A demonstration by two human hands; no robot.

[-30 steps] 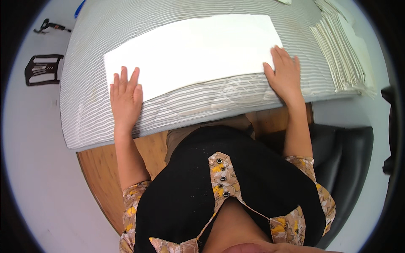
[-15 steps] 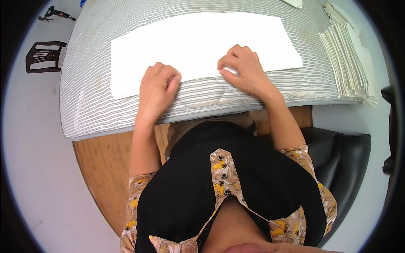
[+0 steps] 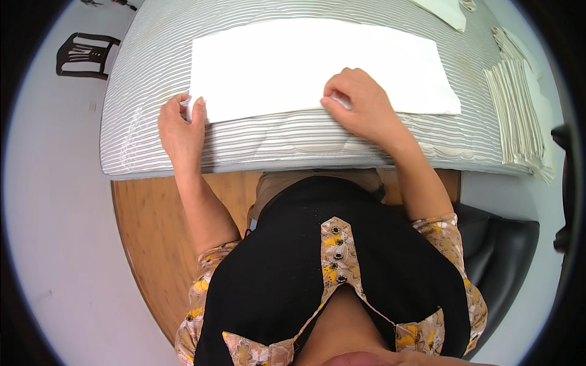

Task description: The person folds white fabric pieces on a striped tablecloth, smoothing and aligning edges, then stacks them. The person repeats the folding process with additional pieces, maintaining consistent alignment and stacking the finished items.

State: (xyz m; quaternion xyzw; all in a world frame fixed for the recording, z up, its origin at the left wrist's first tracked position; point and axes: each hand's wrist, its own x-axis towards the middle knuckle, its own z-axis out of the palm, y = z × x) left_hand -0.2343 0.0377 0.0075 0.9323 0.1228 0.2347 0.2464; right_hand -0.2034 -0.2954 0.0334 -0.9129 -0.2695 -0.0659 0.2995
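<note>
A long folded white cloth [image 3: 268, 70] lies flat across a grey-striped mattress [image 3: 274, 143] in front of me. At the cloth's near left corner is my left hand [image 3: 182, 125], thumb and fingers apart around the corner; its thumb touches the cloth. My right hand [image 3: 361, 107] rests at the near edge, right of the middle. Its fingers are curled in and the thumb meets the index finger on the cloth's edge; part of the white fabric shows within the curl.
A stack of folded off-white cloths [image 3: 519, 116] sits at the mattress's right side. Another white cloth [image 3: 445, 11] lies at the far right. A dark chair [image 3: 85, 56] stands beyond the left side, and a black padded seat [image 3: 500, 256] is at my right.
My left hand has moved left along the near edge to the cloth's corner, and its fingers have spread. The right hand stays at the near edge. The view has shifted slightly.
</note>
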